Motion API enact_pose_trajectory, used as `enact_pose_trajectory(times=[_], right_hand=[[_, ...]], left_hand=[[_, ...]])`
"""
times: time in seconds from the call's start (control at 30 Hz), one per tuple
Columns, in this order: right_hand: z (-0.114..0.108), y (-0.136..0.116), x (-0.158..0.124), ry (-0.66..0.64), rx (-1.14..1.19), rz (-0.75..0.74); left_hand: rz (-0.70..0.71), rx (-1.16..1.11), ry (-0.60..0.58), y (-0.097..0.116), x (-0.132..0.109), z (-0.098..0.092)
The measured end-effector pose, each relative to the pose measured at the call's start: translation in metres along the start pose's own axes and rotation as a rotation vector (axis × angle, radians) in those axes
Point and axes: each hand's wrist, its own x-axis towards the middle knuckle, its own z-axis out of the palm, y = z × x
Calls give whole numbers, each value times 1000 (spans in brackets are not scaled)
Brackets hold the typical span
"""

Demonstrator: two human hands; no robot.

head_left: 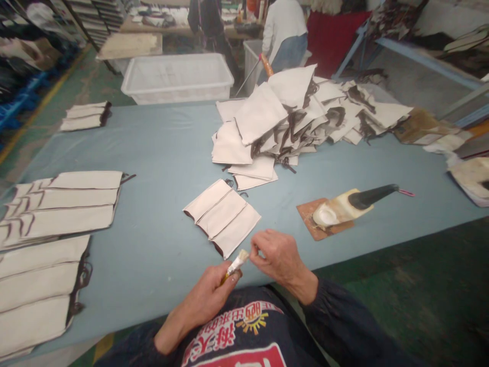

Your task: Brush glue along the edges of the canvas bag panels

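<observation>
My left hand (206,295) is closed around the handle of a small glue brush (236,265), held just over the near edge of the blue-grey table (160,148). My right hand (277,255) pinches at the brush's pale bristle tip with thumb and fingers. Just beyond both hands lie three overlapping cream fabric pieces (223,215), fanned out flat. To the right, a glue-coated tool with a black handle (353,203) rests on a brown board (317,219).
A big heap of cream pieces with dark cords (298,114) fills the table's far right. Fanned rows of pieces (57,204) lie at the left, a small stack (86,116) farther back. A white plastic crate (178,76) stands behind the table; two people stand beyond.
</observation>
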Motion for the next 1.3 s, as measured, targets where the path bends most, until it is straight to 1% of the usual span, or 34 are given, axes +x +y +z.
enact_pose_trajectory(times=[0.07,0.1,0.13,0.17,0.23,0.27,0.33,0.4,0.47,0.77,0.9,1.0,1.1,1.17,1.23,1.3], right_hand=[[-8,15,2,83,58,206],[-13,20,2,89,144,308],[-18,22,2,46,264,364],[-22,20,1,-23,393,383],[-26,8,-1,-176,603,364],[-26,0,-2,-234,665,355],[-24,-16,-4,-294,721,360],[-20,-26,-5,-298,736,368],[-17,-29,-5,-283,738,364],[-15,-24,-8,-309,754,316],[-13,-21,-7,-342,729,306],[-10,-22,-9,-359,638,256],[1,-24,-13,-345,412,112],[11,-18,-16,-336,225,62],[17,-3,-18,-327,101,122],[15,18,-18,-300,60,228]], left_hand=[[8,71,-1,-3,-5,-2],[14,110,9,-5,-6,-4],[22,149,29,-7,-7,-5],[33,188,51,-8,-8,-6],[57,257,84,-10,-7,-8],[65,287,94,-10,-5,-8],[87,347,106,-10,-3,-8],[105,398,119,-11,-2,-8],[119,442,133,-12,-2,-6],[150,532,135,-17,-2,-4],[143,561,140,-19,-2,-4],[143,583,142,-21,-2,-3],[141,596,118,-21,-1,0],[128,599,96,-21,-2,3],[107,605,88,-21,-5,5],[77,617,109,-22,-8,5]])
